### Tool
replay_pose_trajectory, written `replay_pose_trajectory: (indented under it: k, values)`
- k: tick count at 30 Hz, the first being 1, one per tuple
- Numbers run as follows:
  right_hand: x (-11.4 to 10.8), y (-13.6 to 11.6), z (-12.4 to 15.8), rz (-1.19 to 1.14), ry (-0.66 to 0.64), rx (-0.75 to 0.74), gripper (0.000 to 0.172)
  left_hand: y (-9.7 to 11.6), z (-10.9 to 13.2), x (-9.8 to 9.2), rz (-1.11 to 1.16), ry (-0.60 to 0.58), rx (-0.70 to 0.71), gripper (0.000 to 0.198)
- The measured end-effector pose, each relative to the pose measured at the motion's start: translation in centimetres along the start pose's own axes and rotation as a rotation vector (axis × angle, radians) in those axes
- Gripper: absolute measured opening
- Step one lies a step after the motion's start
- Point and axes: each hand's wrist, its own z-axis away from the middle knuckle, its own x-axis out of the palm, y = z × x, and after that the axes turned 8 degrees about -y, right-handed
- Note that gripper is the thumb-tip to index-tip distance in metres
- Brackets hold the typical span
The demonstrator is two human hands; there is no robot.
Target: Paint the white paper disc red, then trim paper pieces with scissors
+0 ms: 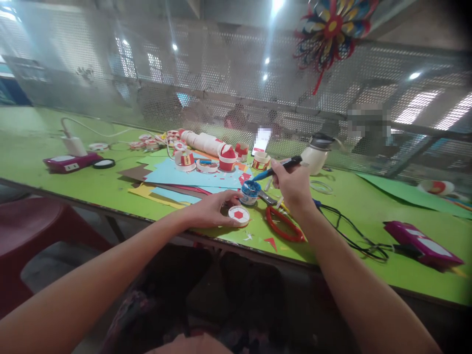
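**Brush tip in the paint pot, disc steadied just left of centre**

On my feed, the right hand (pixel 293 184) sits just right of the frame's centre, wrist bent up off the table, fingers clenched around a slim plastic brush with a black and blue handle (pixel 277 169). The brush's long axis runs diagonally: the black end points to the upper right, and the blue end points down-left into a small round pot of blue paint (pixel 250 191).

The left hand (pixel 216 209) lies low and flat with the forearm stretched across the matte green table (pixel 368 206). Its fingers are loose, not closed on anything, and the fingertips touch the rim of a flat white round disc with a red hexagon (pixel 239 215).

Glossy red-handled scissors (pixel 283 225) lie just right of the disc. Smooth sheets of coloured paper (pixel 184 177) are fanned out behind the left hand.
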Motion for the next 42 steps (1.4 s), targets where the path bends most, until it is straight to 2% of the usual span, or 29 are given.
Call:
replay_pose_trajectory:
  k: [3,6,13,16,22,28,35,39,42]
  values:
    - [-0.1,0.4,-0.1,0.155,-0.002,0.025,0.030,-0.1,-0.1,0.0,0.004,0.001,0.006,0.073]
    - [0.2,0.9,-0.1,0.284,-0.064,0.063,0.036,-0.2,-0.1,0.1,-0.005,0.001,0.011,0.075]
    - [1.2,1.7,0.2,0.324,-0.304,0.207,0.031,0.0,0.0,0.0,-0.076,0.014,-0.002,0.075]
    - [1.4,1.4,0.4,0.371,-0.337,0.225,0.032,0.3,0.1,-0.1,-0.086,0.023,-0.007,0.075]
    - [1.4,1.5,0.4,0.418,-0.330,0.179,0.035,0.3,0.0,0.0,-0.057,0.017,-0.014,0.075]
    - [0.7,1.2,0.2,0.272,-0.110,0.081,0.039,-0.4,-0.3,0.1,-0.010,0.019,0.012,0.074]
    - [0.2,0.6,0.0,0.081,0.016,0.047,0.044,0.0,-0.1,0.1,-0.012,0.017,-0.006,0.071]
    - [0.4,-0.2,0.3,-0.099,0.020,0.076,0.044,-0.1,-0.1,0.1,0.025,0.011,0.004,0.070]
    - [0.7,-1.0,0.7,-0.203,-0.036,0.080,0.044,-0.2,-0.1,0.2,0.037,0.004,0.016,0.069]
